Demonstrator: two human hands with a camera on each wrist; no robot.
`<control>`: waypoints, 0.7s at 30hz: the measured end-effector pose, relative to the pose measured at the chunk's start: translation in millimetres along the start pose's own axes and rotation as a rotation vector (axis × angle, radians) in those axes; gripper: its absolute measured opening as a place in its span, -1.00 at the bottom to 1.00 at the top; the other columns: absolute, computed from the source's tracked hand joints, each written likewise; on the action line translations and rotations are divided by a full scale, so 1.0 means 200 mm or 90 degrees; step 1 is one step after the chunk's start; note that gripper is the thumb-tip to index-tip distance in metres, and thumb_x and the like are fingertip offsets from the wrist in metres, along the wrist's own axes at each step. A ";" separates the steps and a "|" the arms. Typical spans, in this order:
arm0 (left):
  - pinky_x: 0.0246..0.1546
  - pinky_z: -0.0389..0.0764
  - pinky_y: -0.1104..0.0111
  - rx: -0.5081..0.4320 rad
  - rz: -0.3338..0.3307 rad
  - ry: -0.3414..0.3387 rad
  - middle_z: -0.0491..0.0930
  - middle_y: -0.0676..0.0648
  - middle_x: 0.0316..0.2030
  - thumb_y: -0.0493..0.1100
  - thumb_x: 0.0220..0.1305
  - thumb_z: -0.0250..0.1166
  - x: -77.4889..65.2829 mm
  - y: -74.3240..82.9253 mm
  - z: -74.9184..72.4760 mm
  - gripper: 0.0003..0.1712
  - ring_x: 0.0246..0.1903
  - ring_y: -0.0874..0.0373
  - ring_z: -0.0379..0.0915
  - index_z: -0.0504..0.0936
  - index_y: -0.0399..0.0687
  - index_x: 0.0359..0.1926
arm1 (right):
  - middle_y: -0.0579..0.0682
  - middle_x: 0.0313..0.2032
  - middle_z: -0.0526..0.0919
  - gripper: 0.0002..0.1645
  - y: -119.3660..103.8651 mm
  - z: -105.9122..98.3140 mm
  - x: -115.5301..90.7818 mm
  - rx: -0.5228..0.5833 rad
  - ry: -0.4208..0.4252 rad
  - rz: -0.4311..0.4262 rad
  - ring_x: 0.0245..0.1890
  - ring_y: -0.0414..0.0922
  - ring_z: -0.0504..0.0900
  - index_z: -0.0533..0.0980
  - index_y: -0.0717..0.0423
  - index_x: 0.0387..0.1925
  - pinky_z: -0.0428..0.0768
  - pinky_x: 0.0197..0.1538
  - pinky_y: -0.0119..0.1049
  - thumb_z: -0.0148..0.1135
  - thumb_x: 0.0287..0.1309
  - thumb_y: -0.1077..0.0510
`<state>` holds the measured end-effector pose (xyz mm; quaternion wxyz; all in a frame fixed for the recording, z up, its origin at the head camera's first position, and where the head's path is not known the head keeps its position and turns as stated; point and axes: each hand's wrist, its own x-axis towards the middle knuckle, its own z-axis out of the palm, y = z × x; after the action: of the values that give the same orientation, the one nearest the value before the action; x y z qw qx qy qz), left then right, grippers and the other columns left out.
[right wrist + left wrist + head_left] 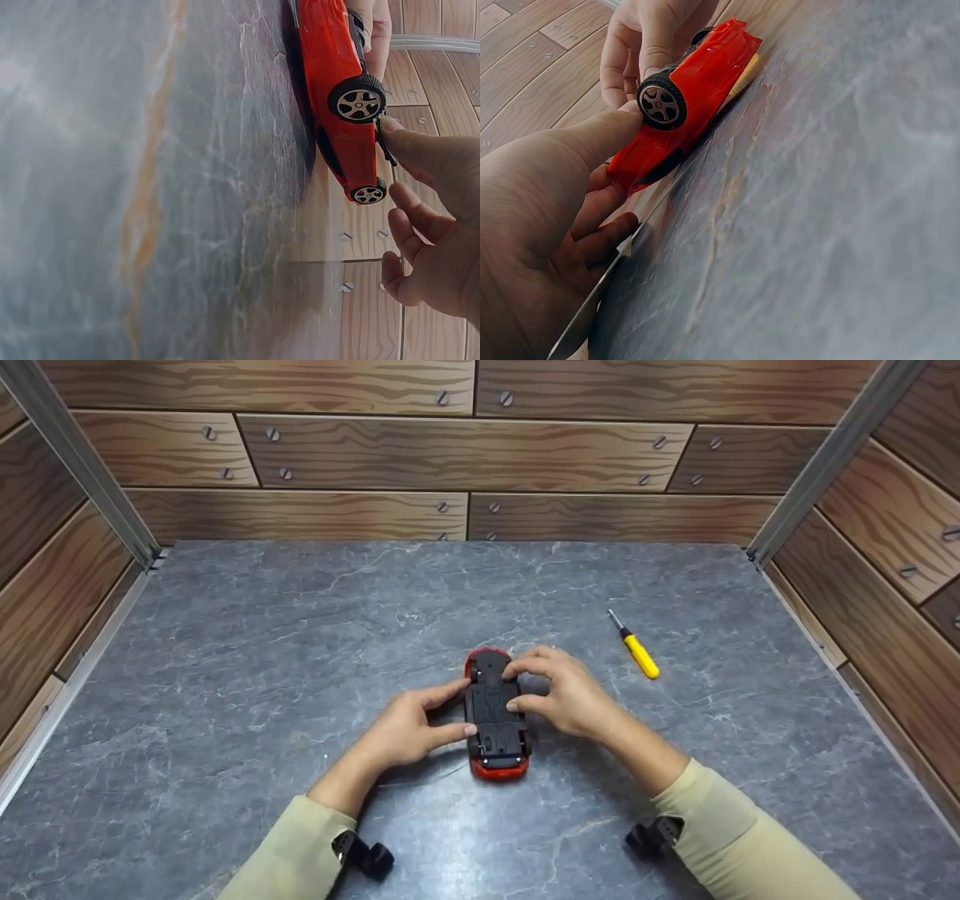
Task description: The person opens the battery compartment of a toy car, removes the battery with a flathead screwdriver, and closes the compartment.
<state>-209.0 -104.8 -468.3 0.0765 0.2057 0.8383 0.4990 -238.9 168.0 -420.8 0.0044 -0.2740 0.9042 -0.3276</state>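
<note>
red shell shows at both ends of the toy car (493, 706), which sits underside-up on the grey surface (300, 622), about midway between its left and right edges and well apart from the far edge. the left hand (409, 727) holds the car's left side, thumb and forefinger spread along it, the thumb by a wheel (661, 105). the right hand (562, 694) has its thumb and a fingertip at the black base (495, 712), near the base's right side; whether they pinch it cannot be told. a dark piece (389, 155) juts out by the right thumb. toward the far right corner, apart from the car, lies a yellow-handled screwdriver (637, 651), in neither hand.

the step seems to be working at the base while the car is steadied. the left hold would serve best on the shell itself, since a wheel could turn under the thumb. the right fingertips should press evenly and gently; force at one spot might rock the car on its roof.
</note>
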 end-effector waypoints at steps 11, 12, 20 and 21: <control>0.51 0.31 0.10 -0.003 0.008 -0.004 0.50 -0.10 0.42 0.09 0.31 0.54 0.00 0.00 0.00 -0.14 0.44 0.01 0.37 0.45 0.02 0.54 | -0.08 -0.16 0.79 -0.67 -0.01 -0.02 -0.01 0.064 -0.007 -0.023 -0.10 -0.04 0.72 0.68 0.02 0.06 0.64 0.07 0.18 0.51 0.28 0.18; 0.51 0.31 0.11 -0.004 0.009 -0.004 0.51 -0.10 0.42 0.09 0.31 0.54 0.00 0.00 0.00 -0.14 0.44 0.02 0.37 0.45 0.02 0.54 | -0.07 -0.14 0.80 -0.65 -0.01 -0.03 -0.01 0.068 -0.008 -0.029 -0.09 -0.04 0.73 0.69 0.03 0.09 0.64 0.10 0.19 0.49 0.29 0.20; 0.50 0.33 0.13 0.006 0.017 0.000 0.52 -0.07 0.40 0.09 0.32 0.54 0.00 -0.01 0.00 -0.16 0.43 0.07 0.38 0.47 0.02 0.53 | 0.03 0.03 0.80 -0.64 0.00 -0.04 -0.02 0.070 -0.017 -0.056 0.02 -0.02 0.75 0.72 0.07 0.16 0.66 0.17 0.16 0.40 0.36 0.28; 0.50 0.33 0.13 0.005 0.016 0.000 0.52 -0.07 0.40 0.09 0.31 0.54 0.00 -0.01 0.00 -0.16 0.43 0.06 0.37 0.47 0.02 0.53 | 0.02 0.04 0.80 -0.65 0.00 -0.04 -0.02 0.069 -0.018 -0.053 0.03 -0.02 0.75 0.72 0.06 0.15 0.67 0.16 0.15 0.40 0.36 0.28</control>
<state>-209.8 -105.0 -469.6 0.0690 0.2167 0.8376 0.4967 -237.3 174.4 -414.1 0.0182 -0.3150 0.8729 -0.3721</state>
